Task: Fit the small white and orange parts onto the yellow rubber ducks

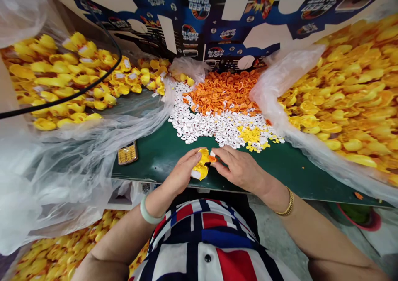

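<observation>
My left hand [183,169] is closed on a yellow plastic duck shell [203,171], whose hollow side shows, with a whitish patch at its lower end. The fingers of my right hand [238,167] pinch a small orange beak piece [212,158] at the shell's right edge. A bit of white shows at those fingertips, perhaps an eye piece. Just beyond my hands lie a heap of white eye pieces [199,125] with black dots, a small pile of yellow pieces [250,135] and a heap of orange beak pieces [224,92].
Yellow duck shells fill plastic bags at left [59,71] and right [345,94], with more ducks below [56,248]. A phone [127,153] lies on the green table [158,158]. A black cable [93,79] crosses the left side. Printed cardboard [199,23] stands behind.
</observation>
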`<action>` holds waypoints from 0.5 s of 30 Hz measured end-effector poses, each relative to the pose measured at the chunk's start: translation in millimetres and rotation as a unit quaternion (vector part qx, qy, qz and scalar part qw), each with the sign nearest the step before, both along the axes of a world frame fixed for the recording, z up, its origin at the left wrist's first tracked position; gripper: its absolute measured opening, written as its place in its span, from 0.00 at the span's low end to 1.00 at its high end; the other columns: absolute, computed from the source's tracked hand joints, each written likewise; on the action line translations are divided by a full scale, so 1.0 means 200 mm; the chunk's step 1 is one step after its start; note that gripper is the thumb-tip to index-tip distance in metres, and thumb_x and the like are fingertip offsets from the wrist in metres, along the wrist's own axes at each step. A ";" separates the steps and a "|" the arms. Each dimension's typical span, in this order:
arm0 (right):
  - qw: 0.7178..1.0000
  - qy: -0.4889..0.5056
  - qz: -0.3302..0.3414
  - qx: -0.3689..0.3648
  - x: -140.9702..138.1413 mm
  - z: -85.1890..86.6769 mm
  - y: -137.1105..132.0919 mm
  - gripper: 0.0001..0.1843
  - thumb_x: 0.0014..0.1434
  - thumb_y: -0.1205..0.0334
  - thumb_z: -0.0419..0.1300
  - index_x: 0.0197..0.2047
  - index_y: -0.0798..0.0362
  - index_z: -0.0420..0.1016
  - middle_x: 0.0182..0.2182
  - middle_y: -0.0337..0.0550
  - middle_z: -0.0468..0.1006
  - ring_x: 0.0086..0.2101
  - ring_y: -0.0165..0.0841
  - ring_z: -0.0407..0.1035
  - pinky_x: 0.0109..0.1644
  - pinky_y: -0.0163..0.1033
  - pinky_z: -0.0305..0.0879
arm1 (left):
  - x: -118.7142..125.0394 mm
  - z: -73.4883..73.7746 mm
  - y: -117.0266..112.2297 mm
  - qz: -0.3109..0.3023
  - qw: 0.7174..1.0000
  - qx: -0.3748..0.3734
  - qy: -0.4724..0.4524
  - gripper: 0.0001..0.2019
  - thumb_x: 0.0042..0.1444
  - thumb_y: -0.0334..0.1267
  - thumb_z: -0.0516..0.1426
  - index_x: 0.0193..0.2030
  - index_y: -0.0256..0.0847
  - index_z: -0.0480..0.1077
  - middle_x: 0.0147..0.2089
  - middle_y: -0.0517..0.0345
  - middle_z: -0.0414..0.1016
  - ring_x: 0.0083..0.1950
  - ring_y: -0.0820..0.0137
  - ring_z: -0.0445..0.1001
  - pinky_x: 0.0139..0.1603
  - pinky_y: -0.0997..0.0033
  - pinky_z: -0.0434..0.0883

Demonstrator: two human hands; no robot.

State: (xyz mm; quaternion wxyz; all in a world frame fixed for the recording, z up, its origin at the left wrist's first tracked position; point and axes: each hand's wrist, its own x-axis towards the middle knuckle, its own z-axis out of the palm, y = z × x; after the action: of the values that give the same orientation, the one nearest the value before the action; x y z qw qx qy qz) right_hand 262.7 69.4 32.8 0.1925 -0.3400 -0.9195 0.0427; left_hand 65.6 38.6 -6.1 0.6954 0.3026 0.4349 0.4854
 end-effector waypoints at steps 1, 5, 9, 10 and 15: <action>1.000 -0.012 0.001 -0.005 0.00 -0.01 0.00 0.13 0.70 0.59 0.50 0.53 0.55 0.68 0.40 0.50 0.77 0.36 0.38 0.73 0.35 0.41 0.71 | 0.01 0.00 0.00 0.002 1.000 0.002 0.000 0.19 0.57 0.48 0.63 0.51 0.41 0.77 0.50 0.52 0.78 0.47 0.64 0.75 0.47 0.68 0.69; 0.999 -0.022 0.003 -0.031 -0.01 -0.04 0.00 0.15 0.72 0.57 0.48 0.55 0.55 0.67 0.40 0.50 0.76 0.35 0.37 0.73 0.34 0.40 0.71 | 0.01 0.00 -0.02 -0.006 1.000 0.001 -0.005 0.19 0.55 0.47 0.64 0.51 0.41 0.76 0.49 0.52 0.78 0.47 0.64 0.75 0.46 0.69 0.69; 0.999 0.007 0.024 -0.039 0.00 -0.09 -0.01 0.17 0.73 0.56 0.45 0.56 0.54 0.66 0.42 0.51 0.76 0.37 0.37 0.73 0.35 0.40 0.72 | -0.01 0.01 -0.02 -0.027 0.998 -0.027 -0.047 0.19 0.55 0.50 0.63 0.47 0.39 0.76 0.45 0.52 0.78 0.42 0.64 0.75 0.42 0.68 0.71; 0.999 0.011 0.029 -0.036 0.00 -0.10 -0.01 0.17 0.73 0.57 0.45 0.57 0.54 0.66 0.42 0.51 0.76 0.37 0.37 0.73 0.35 0.40 0.72 | -0.01 0.01 -0.02 -0.032 0.997 -0.036 -0.054 0.19 0.55 0.51 0.63 0.46 0.39 0.76 0.43 0.52 0.78 0.40 0.64 0.76 0.40 0.68 0.71; 0.999 0.025 0.033 -0.034 -0.01 -0.14 -0.02 0.18 0.73 0.58 0.45 0.60 0.56 0.63 0.41 0.52 0.75 0.36 0.38 0.72 0.34 0.41 0.73 | 0.02 0.01 -0.01 -0.014 0.998 -0.048 -0.030 0.17 0.52 0.49 0.64 0.42 0.39 0.76 0.35 0.55 0.77 0.31 0.67 0.74 0.32 0.67 0.72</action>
State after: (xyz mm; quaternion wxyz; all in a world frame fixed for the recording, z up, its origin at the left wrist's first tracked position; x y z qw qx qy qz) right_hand 260.6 64.7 5.2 0.2023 -0.3143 -0.9233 0.0886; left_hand 68.9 35.8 -4.7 0.7288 0.2604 0.4324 0.4627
